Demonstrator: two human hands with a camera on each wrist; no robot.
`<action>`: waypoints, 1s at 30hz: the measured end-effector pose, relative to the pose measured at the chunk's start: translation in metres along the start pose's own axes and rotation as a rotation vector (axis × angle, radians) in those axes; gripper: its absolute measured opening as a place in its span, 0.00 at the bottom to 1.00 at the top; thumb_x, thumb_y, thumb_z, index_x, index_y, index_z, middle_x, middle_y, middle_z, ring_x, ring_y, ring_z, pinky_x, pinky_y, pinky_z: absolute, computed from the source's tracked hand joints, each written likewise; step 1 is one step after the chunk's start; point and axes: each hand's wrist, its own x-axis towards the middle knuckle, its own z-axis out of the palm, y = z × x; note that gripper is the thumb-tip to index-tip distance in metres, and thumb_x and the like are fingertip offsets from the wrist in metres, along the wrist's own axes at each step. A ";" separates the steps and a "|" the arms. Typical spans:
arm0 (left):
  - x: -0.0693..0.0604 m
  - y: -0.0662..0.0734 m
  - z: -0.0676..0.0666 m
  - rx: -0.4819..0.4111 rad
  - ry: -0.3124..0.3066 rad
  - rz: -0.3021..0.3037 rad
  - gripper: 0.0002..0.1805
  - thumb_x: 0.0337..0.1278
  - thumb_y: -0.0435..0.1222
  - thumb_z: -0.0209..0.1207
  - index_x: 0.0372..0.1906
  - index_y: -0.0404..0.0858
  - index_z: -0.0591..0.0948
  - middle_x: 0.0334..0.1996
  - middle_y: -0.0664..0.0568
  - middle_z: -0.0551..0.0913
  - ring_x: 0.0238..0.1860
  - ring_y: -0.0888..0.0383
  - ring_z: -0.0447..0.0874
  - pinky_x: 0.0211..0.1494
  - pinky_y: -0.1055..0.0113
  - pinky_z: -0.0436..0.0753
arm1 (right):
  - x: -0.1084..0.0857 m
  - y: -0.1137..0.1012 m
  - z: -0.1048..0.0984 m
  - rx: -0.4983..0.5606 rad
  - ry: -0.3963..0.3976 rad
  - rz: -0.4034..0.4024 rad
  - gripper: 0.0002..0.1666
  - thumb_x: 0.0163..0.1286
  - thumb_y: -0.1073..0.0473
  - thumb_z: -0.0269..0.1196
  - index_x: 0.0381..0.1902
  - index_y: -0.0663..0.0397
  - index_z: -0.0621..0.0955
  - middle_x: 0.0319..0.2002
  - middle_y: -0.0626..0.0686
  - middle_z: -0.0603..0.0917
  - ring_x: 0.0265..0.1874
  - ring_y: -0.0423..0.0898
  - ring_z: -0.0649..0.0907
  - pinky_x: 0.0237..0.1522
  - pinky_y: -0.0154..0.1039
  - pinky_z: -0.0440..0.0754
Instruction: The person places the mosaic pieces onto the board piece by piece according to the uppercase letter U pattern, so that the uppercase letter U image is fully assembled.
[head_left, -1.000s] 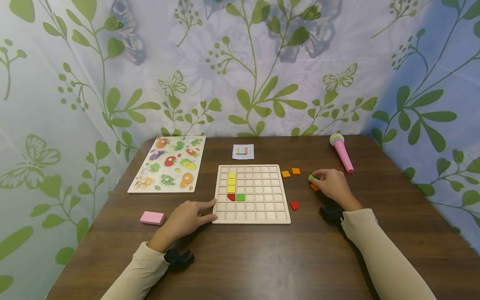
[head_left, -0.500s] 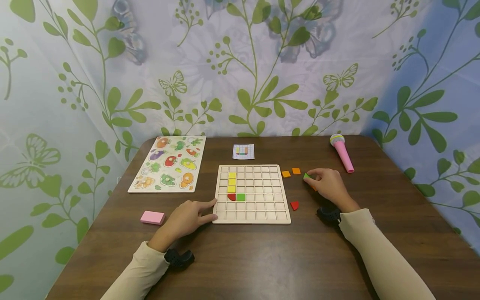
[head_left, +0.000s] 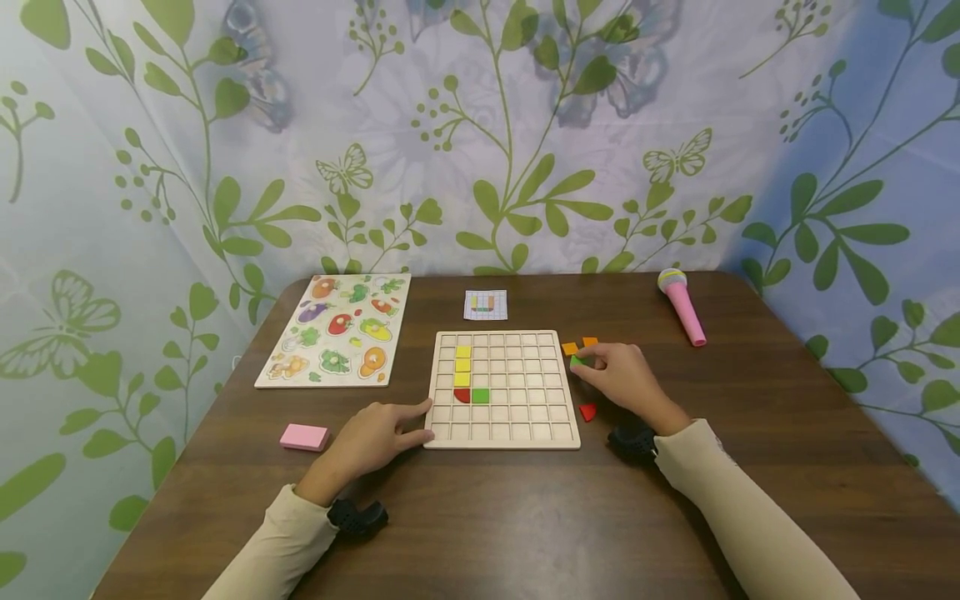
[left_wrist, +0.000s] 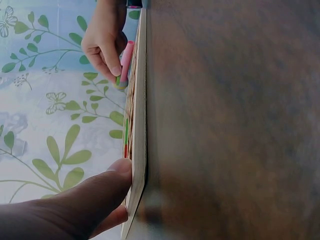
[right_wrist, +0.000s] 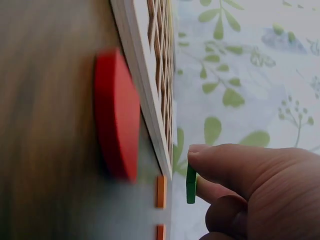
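A wooden grid board (head_left: 514, 414) lies mid-table, holding a column of yellow squares (head_left: 462, 365), a red rounded piece (head_left: 462, 396) below them and a green square (head_left: 481, 396) beside the red. The left hand (head_left: 372, 435) touches the board's left edge with thumb and fingertips. Between thumb and finger, the right hand (head_left: 624, 377) pinches a green piece (right_wrist: 191, 184), held just off the board's right side. Two orange squares (head_left: 570, 349) and a red piece (head_left: 587, 412) lie right of the board.
A vegetable puzzle board (head_left: 348, 331) lies at the back left, a pink block (head_left: 304, 437) nearer. Behind the grid is a small pattern card (head_left: 486, 305). A pink toy microphone (head_left: 686, 310) rests at the back right.
The right hand has moved left with the green piece, from the right-hand orange piece to beside the two orange squares. The left hand stays at the board's edge.
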 end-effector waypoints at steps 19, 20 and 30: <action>-0.001 0.001 -0.001 0.002 -0.001 0.010 0.31 0.64 0.52 0.67 0.70 0.49 0.78 0.14 0.59 0.66 0.18 0.63 0.57 0.23 0.66 0.62 | -0.005 -0.043 0.023 0.051 -0.068 -0.116 0.14 0.67 0.50 0.72 0.46 0.50 0.90 0.12 0.41 0.68 0.12 0.39 0.66 0.20 0.38 0.65; -0.001 0.001 -0.001 0.003 -0.001 0.011 0.31 0.64 0.52 0.67 0.70 0.49 0.78 0.14 0.60 0.65 0.18 0.63 0.57 0.23 0.66 0.62 | -0.004 -0.045 0.025 0.046 -0.068 -0.123 0.14 0.67 0.50 0.72 0.46 0.49 0.90 0.12 0.41 0.68 0.13 0.39 0.66 0.21 0.38 0.65; -0.001 0.001 -0.001 -0.002 -0.001 0.013 0.32 0.63 0.52 0.67 0.70 0.49 0.78 0.13 0.60 0.65 0.17 0.63 0.58 0.23 0.66 0.63 | -0.001 -0.065 0.037 0.058 -0.127 -0.148 0.13 0.67 0.49 0.72 0.46 0.47 0.90 0.12 0.41 0.70 0.12 0.38 0.65 0.22 0.37 0.65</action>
